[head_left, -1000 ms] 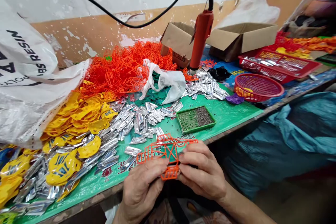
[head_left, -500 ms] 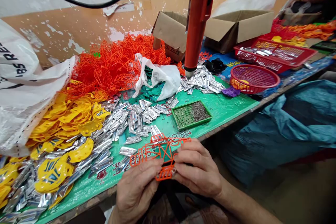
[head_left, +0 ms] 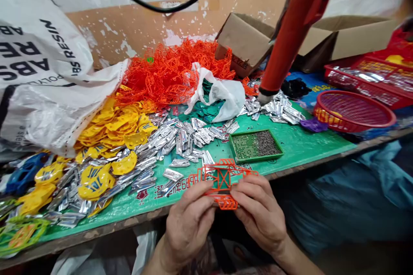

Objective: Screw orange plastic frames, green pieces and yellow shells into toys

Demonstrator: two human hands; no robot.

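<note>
The hanging orange electric screwdriver (head_left: 292,34) has swung from upright to a slant, its tip now over the far silver pieces. The orange plastic lattice frame (head_left: 222,180) has turned between the left hand (head_left: 189,223) and right hand (head_left: 261,215), its small end pointing right, held closer over the bench (head_left: 300,142) edge

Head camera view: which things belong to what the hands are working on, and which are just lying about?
In hand:
left hand
right hand
orange frame

Lying about:
yellow parts
silver pieces
green tray
red basket
cardboard box
</note>
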